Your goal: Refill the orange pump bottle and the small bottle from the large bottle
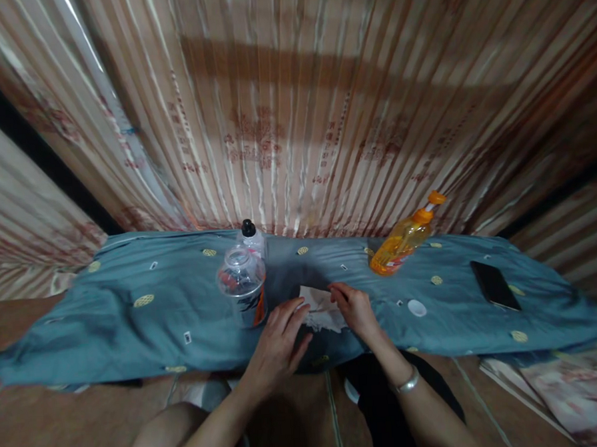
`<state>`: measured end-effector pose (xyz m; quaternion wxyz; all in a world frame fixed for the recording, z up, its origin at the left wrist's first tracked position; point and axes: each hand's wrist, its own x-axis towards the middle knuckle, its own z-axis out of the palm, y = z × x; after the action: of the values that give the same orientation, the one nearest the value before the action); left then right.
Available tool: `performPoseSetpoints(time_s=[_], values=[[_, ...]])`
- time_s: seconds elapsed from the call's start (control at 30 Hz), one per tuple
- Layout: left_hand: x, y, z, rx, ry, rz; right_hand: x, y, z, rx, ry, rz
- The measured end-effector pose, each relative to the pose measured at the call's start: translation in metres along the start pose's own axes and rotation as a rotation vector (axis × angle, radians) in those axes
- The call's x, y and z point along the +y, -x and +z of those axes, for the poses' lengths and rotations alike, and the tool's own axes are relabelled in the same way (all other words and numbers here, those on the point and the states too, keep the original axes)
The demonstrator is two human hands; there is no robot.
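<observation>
A white, creased piece of tissue (322,310) with a ragged lower edge lies on the teal cloth in front of me. My left hand (282,336) rests at its left side, fingers stretched out and thumb apart, fingertips at the edge. At the upper right corner, my right hand (356,308) has its fingers curled in a pinch on the tissue. Left of the tissue stands a clear plastic cup (242,296) with a dark and orange print and a domed lid. Close behind the cup is a white bottle with a black cap (249,229).
An orange pump bottle (398,246) leans at the back right. A small white round lid (417,308) and a black phone (494,285) lie farther right. The patterned teal cloth (108,313) covers the narrow table. A pleated curtain (293,117) hangs right behind it.
</observation>
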<state>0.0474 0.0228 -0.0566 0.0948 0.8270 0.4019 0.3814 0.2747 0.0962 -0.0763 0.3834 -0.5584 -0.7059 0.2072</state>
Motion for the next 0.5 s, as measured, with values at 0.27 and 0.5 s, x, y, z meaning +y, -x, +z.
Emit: performPoseSetpoints(time_s=[0.27,0.5], values=[[-0.01,0.015,0.019,0.016,-0.006,0.013,-0.06,-0.057,0.027,-0.005,-0.183,-0.107],[-0.023,0.013,0.026,0.027,0.034,-0.037,-0.125,-0.152,0.071,-0.201,-0.282,-0.184]])
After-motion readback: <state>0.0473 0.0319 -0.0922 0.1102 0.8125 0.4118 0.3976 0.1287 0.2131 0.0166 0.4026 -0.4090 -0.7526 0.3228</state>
